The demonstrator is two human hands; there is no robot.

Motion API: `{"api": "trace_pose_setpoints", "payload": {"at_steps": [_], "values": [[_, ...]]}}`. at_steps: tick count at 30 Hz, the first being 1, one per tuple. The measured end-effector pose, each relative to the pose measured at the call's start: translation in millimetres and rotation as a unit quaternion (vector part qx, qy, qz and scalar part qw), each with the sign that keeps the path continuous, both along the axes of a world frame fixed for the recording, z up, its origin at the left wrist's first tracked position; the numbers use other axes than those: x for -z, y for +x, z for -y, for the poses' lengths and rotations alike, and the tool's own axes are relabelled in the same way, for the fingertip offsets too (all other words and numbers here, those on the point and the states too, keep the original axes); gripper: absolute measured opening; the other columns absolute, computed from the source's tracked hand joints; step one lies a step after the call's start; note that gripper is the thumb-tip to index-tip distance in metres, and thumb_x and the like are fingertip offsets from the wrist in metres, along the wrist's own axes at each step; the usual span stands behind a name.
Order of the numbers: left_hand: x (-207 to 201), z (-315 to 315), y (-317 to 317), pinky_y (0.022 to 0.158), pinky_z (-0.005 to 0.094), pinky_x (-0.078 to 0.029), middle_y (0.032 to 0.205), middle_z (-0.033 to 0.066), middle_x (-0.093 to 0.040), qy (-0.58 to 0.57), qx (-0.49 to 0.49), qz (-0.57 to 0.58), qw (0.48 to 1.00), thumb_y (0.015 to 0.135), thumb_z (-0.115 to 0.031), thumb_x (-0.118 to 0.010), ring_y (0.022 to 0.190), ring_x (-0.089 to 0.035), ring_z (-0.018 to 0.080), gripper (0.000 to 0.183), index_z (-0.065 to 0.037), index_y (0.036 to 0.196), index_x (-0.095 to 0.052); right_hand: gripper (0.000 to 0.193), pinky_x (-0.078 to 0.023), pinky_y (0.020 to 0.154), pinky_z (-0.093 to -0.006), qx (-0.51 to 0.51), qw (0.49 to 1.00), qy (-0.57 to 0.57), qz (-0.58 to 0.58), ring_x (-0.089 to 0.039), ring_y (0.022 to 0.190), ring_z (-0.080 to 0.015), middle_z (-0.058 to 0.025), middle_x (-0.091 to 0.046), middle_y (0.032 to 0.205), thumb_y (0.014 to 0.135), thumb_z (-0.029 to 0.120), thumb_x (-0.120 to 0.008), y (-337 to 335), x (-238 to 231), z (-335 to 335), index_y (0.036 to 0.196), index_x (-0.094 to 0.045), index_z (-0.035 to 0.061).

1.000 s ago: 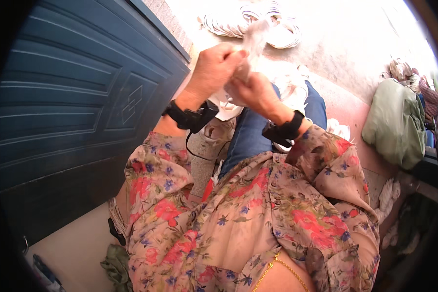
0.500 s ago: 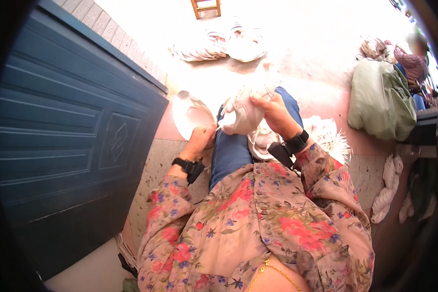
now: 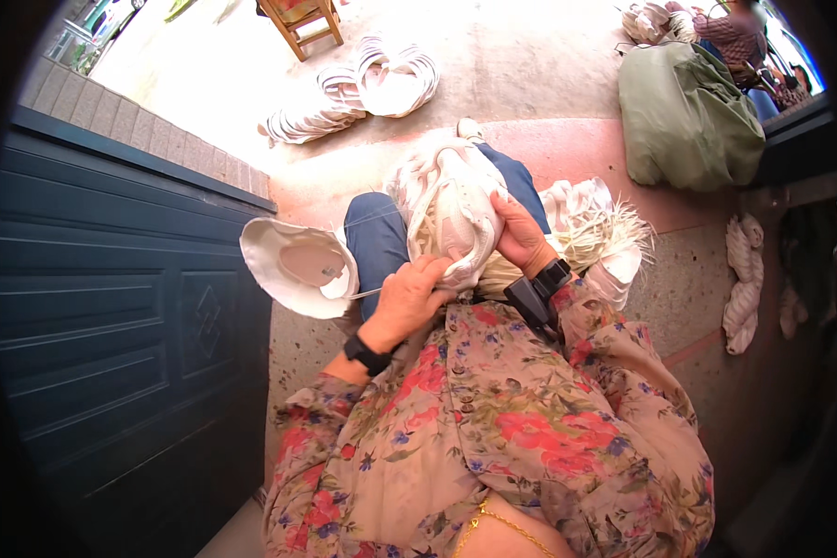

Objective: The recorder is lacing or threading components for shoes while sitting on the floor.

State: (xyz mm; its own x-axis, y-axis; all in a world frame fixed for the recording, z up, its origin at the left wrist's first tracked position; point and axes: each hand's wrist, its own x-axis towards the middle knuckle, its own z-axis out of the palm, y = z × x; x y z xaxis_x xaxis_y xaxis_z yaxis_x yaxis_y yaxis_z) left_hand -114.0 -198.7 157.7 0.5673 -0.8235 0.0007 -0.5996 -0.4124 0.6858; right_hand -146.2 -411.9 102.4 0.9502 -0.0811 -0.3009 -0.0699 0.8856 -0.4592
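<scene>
A white, hat-like woven piece (image 3: 451, 209) rests on my lap between my knees, its hollow pinkish inside turned towards me. My left hand (image 3: 405, 298) is closed, pinching its near left edge. On the other side my right hand (image 3: 525, 237) grips the right edge, thumb on top and other fingers partly hidden. Beside my left knee a white hat (image 3: 260, 263) lies with its opening up and a small label inside. From that hat a narrow pale strip (image 3: 369, 293) runs to my left hand.
Fringed white woven pieces (image 3: 600, 228) lie right of my legs. Coiled white braid bundles (image 3: 381, 84) and a wooden chair (image 3: 302, 28) are ahead. A green sack (image 3: 688, 116) stands far right, near a seated person (image 3: 735, 42). A dark blue door (image 3: 93, 316) borders the left.
The hat-like piece has come down onto my lap and turned its opening towards me. My left hand has moved right, from beside the white hat to the piece's edge. The view has shifted.
</scene>
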Motion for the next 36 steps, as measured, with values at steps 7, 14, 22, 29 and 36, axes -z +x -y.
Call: {"api": "trace_pose_setpoints", "payload": {"at_steps": [7, 14, 22, 29, 36], "values": [[17, 10, 10, 0.061, 0.0405, -0.043, 0.082, 0.0072, -0.057, -0.031, -0.055, 0.105, 0.992, 0.070, -0.012, -0.063, 0.072, -0.056, 0.0291, 0.027, -0.012, 0.097, -0.057, 0.028, -0.047, 0.072, -0.0327, 0.022, 0.958, -0.110, -0.263, -0.054, 0.072, -0.0176, -0.0045, -0.057, 0.074, 0.091, 0.029, -0.042, -43, 6, -7, 0.081, -0.054, 0.0062], [-24, -3, 23, 0.062, 0.0412, -0.042, 0.081, 0.0132, -0.056, -0.066, -0.046, 0.091, 0.993, 0.072, -0.009, -0.061, 0.074, -0.054, 0.0336, 0.024, -0.006, 0.095, -0.057, 0.045, -0.040, 0.092, -0.0391, -0.098, 0.948, 0.139, -0.270, -0.048, 0.105, -0.0290, -0.0182, -0.042, 0.119, 0.089, 0.036, -0.043, -37, 28, -56, 0.115, -0.043, -0.0009], [-23, -3, 51, 0.064, 0.0413, -0.043, 0.086, 0.0145, -0.054, 0.023, -0.044, 0.095, 0.994, 0.069, -0.005, -0.065, 0.077, -0.055, 0.0337, 0.030, -0.006, 0.097, -0.055, 0.028, -0.041, 0.090, -0.0422, -0.028, 0.950, 0.114, -0.288, -0.051, 0.099, -0.0287, -0.0140, -0.051, 0.107, 0.088, 0.018, -0.042, 11, 21, -50, 0.105, -0.046, -0.0029], [-4, -2, 68, 0.069, 0.0333, -0.047, 0.099, 0.0137, -0.053, -0.038, -0.120, 0.024, 0.992, 0.070, -0.003, -0.065, 0.079, -0.058, 0.0274, 0.034, -0.002, 0.103, -0.054, 0.029, -0.037, 0.094, -0.0414, -0.038, 0.938, 0.017, -0.344, -0.046, 0.108, -0.0308, -0.0168, -0.049, 0.112, 0.086, 0.011, -0.040, 21, 77, -32, 0.111, -0.044, -0.0023], [3, -10, 82, 0.069, 0.0217, -0.044, 0.090, 0.0029, -0.058, -0.074, -0.159, -0.215, 0.961, 0.076, -0.001, -0.061, 0.077, -0.055, 0.0100, 0.046, 0.000, 0.120, -0.047, 0.030, -0.046, 0.083, -0.0401, 0.037, 0.920, -0.017, -0.390, -0.052, 0.096, -0.0295, -0.0163, -0.050, 0.105, 0.084, 0.011, -0.043, 36, 77, -35, 0.109, -0.044, -0.0053]]}}
